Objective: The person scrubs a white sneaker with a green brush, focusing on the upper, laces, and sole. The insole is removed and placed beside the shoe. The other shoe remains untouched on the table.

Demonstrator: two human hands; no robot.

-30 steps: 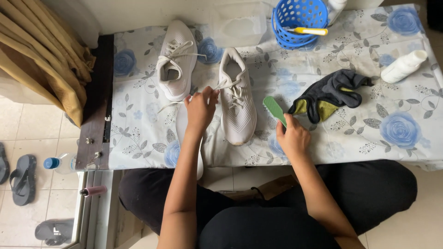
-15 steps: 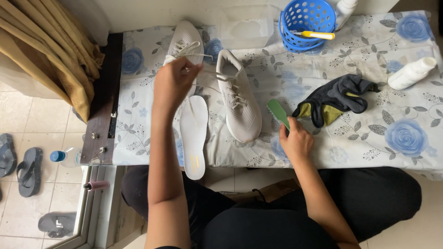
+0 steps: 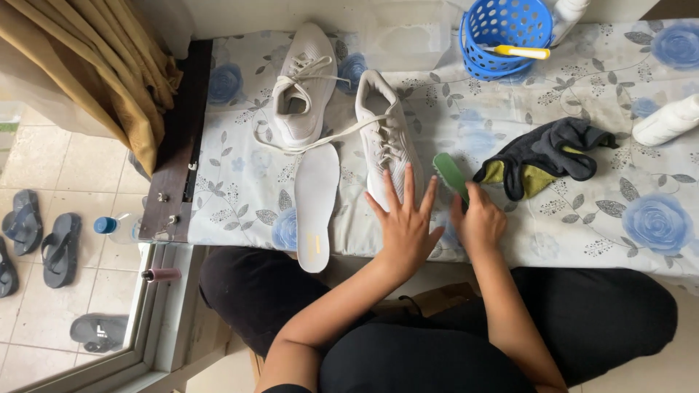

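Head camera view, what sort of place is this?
Probably a room in a home: a low table under a floral cloth, a tiled floor with sandals on it, and a tan curtain at a sliding door track.

The left hand (image 3: 405, 222) is spread flat, palm down, all fingers fanned apart and pointing away from the body; its forearm runs back bare and bent at the elbow; the right hand (image 3: 480, 222) is curled into a closed grip, knuckles up, just beside the left; its forearm angles back toward the lap.
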